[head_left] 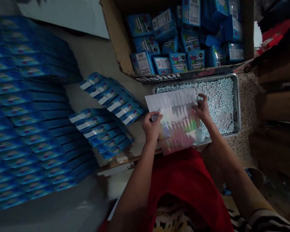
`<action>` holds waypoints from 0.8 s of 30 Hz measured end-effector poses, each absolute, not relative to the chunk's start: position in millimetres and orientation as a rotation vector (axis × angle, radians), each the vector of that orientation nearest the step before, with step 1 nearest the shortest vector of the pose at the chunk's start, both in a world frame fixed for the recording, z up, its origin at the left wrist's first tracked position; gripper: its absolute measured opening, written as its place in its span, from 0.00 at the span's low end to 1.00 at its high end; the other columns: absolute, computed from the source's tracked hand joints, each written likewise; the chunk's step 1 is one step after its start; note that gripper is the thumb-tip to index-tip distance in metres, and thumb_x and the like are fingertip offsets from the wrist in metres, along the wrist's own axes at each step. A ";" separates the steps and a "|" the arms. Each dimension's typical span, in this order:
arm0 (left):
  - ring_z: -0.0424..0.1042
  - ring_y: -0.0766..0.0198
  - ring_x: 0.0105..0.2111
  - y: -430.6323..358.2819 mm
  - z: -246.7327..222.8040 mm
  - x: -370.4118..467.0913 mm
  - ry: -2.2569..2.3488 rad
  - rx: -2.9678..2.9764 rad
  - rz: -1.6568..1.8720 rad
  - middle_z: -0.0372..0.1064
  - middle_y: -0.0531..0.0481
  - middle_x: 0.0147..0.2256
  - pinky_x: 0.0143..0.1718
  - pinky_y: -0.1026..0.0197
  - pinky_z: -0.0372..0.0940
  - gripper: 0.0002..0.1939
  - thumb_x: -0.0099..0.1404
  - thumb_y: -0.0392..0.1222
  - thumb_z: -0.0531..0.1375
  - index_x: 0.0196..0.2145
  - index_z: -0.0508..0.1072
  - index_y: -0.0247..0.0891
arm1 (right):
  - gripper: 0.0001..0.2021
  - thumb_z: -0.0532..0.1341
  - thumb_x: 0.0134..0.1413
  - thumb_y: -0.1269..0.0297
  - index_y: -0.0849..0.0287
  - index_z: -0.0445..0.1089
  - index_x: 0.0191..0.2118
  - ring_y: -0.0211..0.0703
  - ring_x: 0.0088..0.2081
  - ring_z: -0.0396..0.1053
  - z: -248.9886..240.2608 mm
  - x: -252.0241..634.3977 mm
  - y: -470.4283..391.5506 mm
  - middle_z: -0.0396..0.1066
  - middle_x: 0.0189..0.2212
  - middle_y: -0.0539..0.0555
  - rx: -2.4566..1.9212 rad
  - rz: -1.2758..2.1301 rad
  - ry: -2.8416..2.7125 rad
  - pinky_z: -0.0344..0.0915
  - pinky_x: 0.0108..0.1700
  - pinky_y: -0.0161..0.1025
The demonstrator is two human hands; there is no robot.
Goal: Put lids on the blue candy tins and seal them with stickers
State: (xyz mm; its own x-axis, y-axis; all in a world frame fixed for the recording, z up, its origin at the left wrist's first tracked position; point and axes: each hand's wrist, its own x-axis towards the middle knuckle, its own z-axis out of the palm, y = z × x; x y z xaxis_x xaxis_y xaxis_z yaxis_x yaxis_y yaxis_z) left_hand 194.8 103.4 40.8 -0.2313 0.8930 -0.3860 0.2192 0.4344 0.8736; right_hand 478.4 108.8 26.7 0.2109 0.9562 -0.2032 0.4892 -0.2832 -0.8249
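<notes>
A sticker sheet (pixel 177 125), white along its top and shimmering in rainbow colours lower down, is held slanted above a metal tray (pixel 237 106). At its left edge my left hand (pixel 151 127) pinches it between thumb and fingers. My right hand (pixel 203 110) has its fingers bent at the right edge, with the thumb on the sheet. Small pale-blue candies (pixel 223 93) lie spread in the tray, partly hidden by the sheet and my right hand.
Behind the tray stands a cardboard box (pixel 118 48) full of blue candy boxes (pixel 178 62). Two short rows of blue boxes (pixel 111 96) lie left of my hands. Farther left are large stacks of blue boxes (pixel 33 122). Brown cartons (pixel 273 106) stand at the right.
</notes>
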 end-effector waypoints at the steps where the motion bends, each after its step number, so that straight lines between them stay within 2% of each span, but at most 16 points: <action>1: 0.73 0.60 0.38 109.8 44.9 194.4 1.685 0.996 0.868 0.75 0.52 0.35 0.43 0.61 0.67 0.13 0.56 0.47 0.69 0.38 0.80 0.40 | 0.31 0.61 0.54 0.60 0.57 0.59 0.64 0.39 0.27 0.58 33.1 478.9 110.0 0.58 0.28 0.41 -1.852 1.002 -1.297 0.60 0.34 0.38; 3: 0.74 0.58 0.41 121.8 54.1 189.7 1.599 1.089 0.818 0.78 0.50 0.39 0.47 0.59 0.68 0.16 0.53 0.45 0.70 0.41 0.83 0.41 | 0.23 0.64 0.51 0.59 0.57 0.70 0.53 0.37 0.28 0.59 49.6 481.5 111.2 0.61 0.27 0.43 -1.795 1.124 -1.220 0.60 0.35 0.37; 5: 0.75 0.56 0.43 130.2 63.0 181.4 1.477 1.142 0.727 0.79 0.49 0.43 0.47 0.58 0.69 0.21 0.49 0.44 0.73 0.43 0.84 0.41 | 0.19 0.67 0.49 0.56 0.58 0.76 0.46 0.37 0.29 0.61 68.1 488.3 110.1 0.68 0.29 0.46 -1.735 1.279 -1.182 0.61 0.35 0.37; 8: 0.75 0.58 0.38 132.7 71.3 169.8 1.376 1.061 0.630 0.80 0.48 0.40 0.41 0.60 0.69 0.25 0.45 0.45 0.75 0.43 0.86 0.41 | 0.24 0.75 0.41 0.54 0.58 0.81 0.47 0.39 0.32 0.68 91.6 503.6 102.8 0.78 0.36 0.51 -1.683 1.441 -1.037 0.66 0.38 0.39; 11: 0.70 0.63 0.29 127.5 73.6 166.9 1.369 0.915 0.613 0.79 0.51 0.32 0.32 0.63 0.65 0.26 0.44 0.45 0.76 0.43 0.86 0.40 | 0.29 0.80 0.32 0.55 0.58 0.84 0.46 0.42 0.32 0.71 103.8 513.1 90.5 0.81 0.34 0.53 -1.688 1.472 -0.872 0.70 0.38 0.43; 14: 0.69 0.65 0.27 123.5 77.4 170.4 1.374 0.970 0.649 0.79 0.51 0.33 0.32 0.64 0.64 0.23 0.48 0.44 0.74 0.44 0.87 0.41 | 0.33 0.81 0.29 0.52 0.58 0.84 0.48 0.44 0.33 0.73 109.0 509.9 78.3 0.82 0.36 0.54 -1.725 1.398 -0.841 0.71 0.39 0.44; 17: 0.73 0.64 0.32 123.2 85.1 173.2 1.439 1.101 0.709 0.81 0.49 0.37 0.37 0.62 0.68 0.19 0.49 0.41 0.74 0.41 0.87 0.41 | 0.32 0.81 0.32 0.51 0.56 0.85 0.48 0.47 0.38 0.74 115.6 499.0 69.9 0.83 0.41 0.56 -1.841 1.242 -1.042 0.71 0.45 0.46; 21: 0.75 0.61 0.34 120.6 93.7 176.1 1.538 1.137 0.781 0.80 0.49 0.35 0.40 0.60 0.70 0.15 0.49 0.42 0.76 0.37 0.87 0.41 | 0.20 0.76 0.46 0.50 0.53 0.85 0.44 0.43 0.33 0.69 128.4 483.9 64.3 0.82 0.34 0.52 -1.979 1.014 -1.235 0.68 0.43 0.44; 24: 0.75 0.61 0.34 116.9 98.4 179.9 1.607 1.161 0.844 0.78 0.50 0.34 0.41 0.60 0.69 0.13 0.51 0.43 0.77 0.35 0.85 0.39 | 0.17 0.74 0.48 0.52 0.54 0.85 0.43 0.42 0.32 0.67 135.1 478.7 62.5 0.81 0.33 0.52 -1.980 0.968 -1.241 0.67 0.42 0.43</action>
State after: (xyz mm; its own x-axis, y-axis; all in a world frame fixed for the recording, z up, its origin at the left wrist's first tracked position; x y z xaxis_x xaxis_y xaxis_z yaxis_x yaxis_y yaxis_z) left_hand 179.9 116.9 98.4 -0.1010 0.9502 -0.2948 0.2968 0.3116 0.9027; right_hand 478.7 62.5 135.1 0.2959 0.9184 -0.2628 0.4780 -0.3805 -0.7916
